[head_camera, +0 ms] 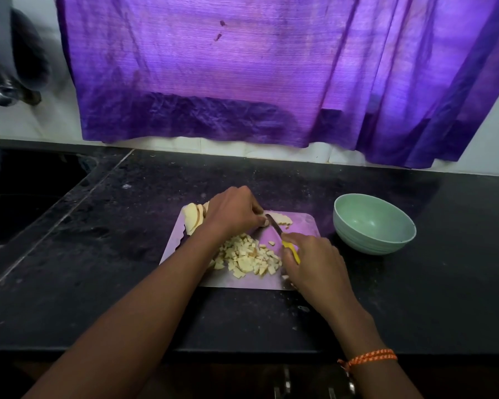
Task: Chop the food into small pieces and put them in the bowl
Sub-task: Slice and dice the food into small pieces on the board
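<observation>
A pale cutting board (pixel 300 226) lies on the black counter. On it sits a heap of small pale food cubes (pixel 249 256). Larger uncut slices (pixel 193 217) lean at the board's far left corner. My left hand (pixel 232 210) holds a strip of food (pixel 283 218) down with curled fingers. My right hand (pixel 314 264) grips the yellow handle of a knife (pixel 274 226), whose blade crosses the strip just beside my left fingertips. A pale green bowl (pixel 401 234) stands to the right of the board with nothing visible inside.
A purple curtain (pixel 242 70) hangs over the white tiled wall behind the counter. A dark sink (pixel 20 197) is sunk into the counter at the left. A metal ladle or vessel (pixel 0 95) hangs at the upper left. An orange thread band circles my right wrist.
</observation>
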The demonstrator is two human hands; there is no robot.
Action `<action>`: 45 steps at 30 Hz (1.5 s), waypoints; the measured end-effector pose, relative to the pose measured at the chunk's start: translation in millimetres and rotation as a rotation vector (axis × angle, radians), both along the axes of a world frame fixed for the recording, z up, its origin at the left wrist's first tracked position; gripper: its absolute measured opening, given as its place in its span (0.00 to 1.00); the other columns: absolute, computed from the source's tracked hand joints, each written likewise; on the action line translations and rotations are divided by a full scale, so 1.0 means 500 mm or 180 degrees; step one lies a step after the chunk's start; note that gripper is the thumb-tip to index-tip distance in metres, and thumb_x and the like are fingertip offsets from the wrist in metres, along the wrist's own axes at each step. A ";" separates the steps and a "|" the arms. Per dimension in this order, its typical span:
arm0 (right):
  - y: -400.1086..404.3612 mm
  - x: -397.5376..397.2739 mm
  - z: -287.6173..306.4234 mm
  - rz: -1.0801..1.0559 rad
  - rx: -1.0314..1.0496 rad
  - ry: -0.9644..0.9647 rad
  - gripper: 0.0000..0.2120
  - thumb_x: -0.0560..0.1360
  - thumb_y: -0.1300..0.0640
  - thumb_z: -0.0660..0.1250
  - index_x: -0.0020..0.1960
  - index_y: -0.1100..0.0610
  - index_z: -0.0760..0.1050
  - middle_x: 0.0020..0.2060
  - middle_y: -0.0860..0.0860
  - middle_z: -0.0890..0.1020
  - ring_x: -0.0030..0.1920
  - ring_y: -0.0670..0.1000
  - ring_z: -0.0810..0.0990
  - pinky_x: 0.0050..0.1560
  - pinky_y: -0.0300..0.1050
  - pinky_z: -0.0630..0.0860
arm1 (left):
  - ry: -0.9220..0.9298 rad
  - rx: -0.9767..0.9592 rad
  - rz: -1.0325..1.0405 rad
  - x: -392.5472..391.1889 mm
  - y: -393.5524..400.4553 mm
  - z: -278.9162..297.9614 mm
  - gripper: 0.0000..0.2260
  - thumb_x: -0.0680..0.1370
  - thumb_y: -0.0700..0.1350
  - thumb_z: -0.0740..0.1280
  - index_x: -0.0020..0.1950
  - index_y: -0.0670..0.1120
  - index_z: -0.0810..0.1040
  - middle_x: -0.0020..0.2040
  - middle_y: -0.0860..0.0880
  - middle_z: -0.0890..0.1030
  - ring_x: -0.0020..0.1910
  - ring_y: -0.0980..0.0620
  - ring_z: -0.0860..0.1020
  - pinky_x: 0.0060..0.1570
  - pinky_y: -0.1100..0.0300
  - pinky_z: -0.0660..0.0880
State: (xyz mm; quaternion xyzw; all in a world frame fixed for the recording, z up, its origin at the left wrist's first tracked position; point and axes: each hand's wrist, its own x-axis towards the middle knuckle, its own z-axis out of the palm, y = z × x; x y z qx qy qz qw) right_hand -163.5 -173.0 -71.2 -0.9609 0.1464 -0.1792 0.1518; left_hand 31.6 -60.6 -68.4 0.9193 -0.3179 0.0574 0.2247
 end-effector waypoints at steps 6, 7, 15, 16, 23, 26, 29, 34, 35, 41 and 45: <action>-0.010 -0.053 -0.007 0.0035 0.0125 -0.0018 0.19 0.81 0.45 0.62 0.71 0.42 0.75 0.48 0.53 0.83 0.44 0.52 0.77 0.44 0.49 0.75 | -0.0036 0.0012 -0.0042 0.000 0.001 0.002 0.15 0.75 0.60 0.79 0.58 0.55 0.89 0.50 0.57 0.89 0.44 0.57 0.82 0.33 0.62 0.70; -0.010 -0.055 -0.011 0.0044 0.0172 -0.0080 0.19 0.81 0.45 0.62 0.72 0.42 0.75 0.47 0.52 0.84 0.43 0.51 0.76 0.44 0.49 0.75 | -0.0038 0.0020 -0.0046 -0.001 0.003 0.004 0.15 0.75 0.60 0.79 0.58 0.55 0.89 0.50 0.57 0.89 0.44 0.57 0.82 0.33 0.62 0.69; -0.011 -0.002 -0.005 -0.0002 0.0207 -0.0488 0.19 0.80 0.47 0.64 0.70 0.43 0.77 0.35 0.51 0.79 0.38 0.56 0.78 0.41 0.51 0.77 | 0.0157 -0.0093 -0.0035 0.019 0.030 0.025 0.05 0.76 0.55 0.79 0.51 0.57 0.90 0.43 0.60 0.88 0.41 0.60 0.82 0.41 0.57 0.79; -0.008 0.009 -0.004 0.0082 0.0184 -0.0429 0.18 0.80 0.47 0.64 0.70 0.43 0.77 0.34 0.49 0.78 0.39 0.55 0.78 0.40 0.51 0.77 | 0.0161 -0.0067 -0.0040 0.023 0.033 0.025 0.04 0.76 0.54 0.79 0.50 0.58 0.90 0.42 0.60 0.87 0.41 0.60 0.82 0.42 0.56 0.79; -0.007 0.035 -0.018 0.0206 -0.0059 -0.0257 0.19 0.82 0.44 0.61 0.72 0.44 0.74 0.55 0.52 0.85 0.52 0.56 0.81 0.49 0.54 0.80 | 0.0180 0.0080 -0.0132 0.024 0.033 0.023 0.05 0.76 0.53 0.80 0.51 0.56 0.91 0.43 0.58 0.88 0.42 0.59 0.83 0.46 0.53 0.83; -0.008 0.038 -0.019 0.0211 -0.0154 -0.0160 0.20 0.82 0.44 0.60 0.72 0.44 0.74 0.56 0.52 0.84 0.53 0.55 0.81 0.51 0.53 0.80 | 0.0145 0.0097 -0.0110 0.023 0.031 0.020 0.06 0.76 0.53 0.80 0.51 0.56 0.90 0.44 0.57 0.88 0.42 0.58 0.83 0.47 0.51 0.84; -0.013 0.044 -0.010 0.0255 -0.0182 -0.0002 0.20 0.83 0.45 0.61 0.73 0.44 0.73 0.59 0.51 0.83 0.56 0.55 0.80 0.52 0.51 0.78 | 0.0053 0.0100 -0.0070 0.017 0.027 0.018 0.07 0.75 0.56 0.79 0.50 0.55 0.91 0.41 0.58 0.87 0.40 0.58 0.82 0.44 0.54 0.82; -0.011 0.048 -0.008 0.0335 -0.0179 0.0047 0.19 0.83 0.47 0.61 0.73 0.45 0.74 0.61 0.50 0.83 0.58 0.55 0.80 0.52 0.49 0.75 | -0.0216 0.0201 0.0030 0.006 0.016 0.014 0.12 0.73 0.62 0.79 0.47 0.55 0.90 0.37 0.57 0.85 0.36 0.58 0.80 0.37 0.59 0.77; -0.009 0.048 -0.009 0.0350 -0.0169 0.0035 0.19 0.83 0.47 0.61 0.73 0.45 0.74 0.61 0.50 0.83 0.58 0.54 0.80 0.52 0.49 0.75 | -0.0231 0.0207 0.0045 0.005 0.015 0.014 0.12 0.73 0.62 0.78 0.47 0.55 0.90 0.36 0.57 0.85 0.35 0.59 0.80 0.37 0.59 0.77; -0.016 0.002 -0.009 0.0361 -0.0092 0.0002 0.18 0.82 0.46 0.60 0.71 0.43 0.75 0.52 0.51 0.84 0.51 0.53 0.80 0.45 0.48 0.73 | -0.0219 0.0247 0.0060 0.004 0.013 0.015 0.12 0.74 0.62 0.78 0.47 0.54 0.90 0.37 0.57 0.85 0.35 0.59 0.80 0.36 0.60 0.75; -0.035 -0.041 -0.020 0.0303 0.0079 -0.0125 0.18 0.81 0.46 0.63 0.70 0.40 0.76 0.49 0.50 0.85 0.46 0.51 0.80 0.47 0.50 0.78 | -0.0300 0.0228 0.0041 0.006 0.014 0.014 0.14 0.74 0.64 0.78 0.48 0.54 0.89 0.37 0.57 0.85 0.35 0.60 0.79 0.37 0.59 0.75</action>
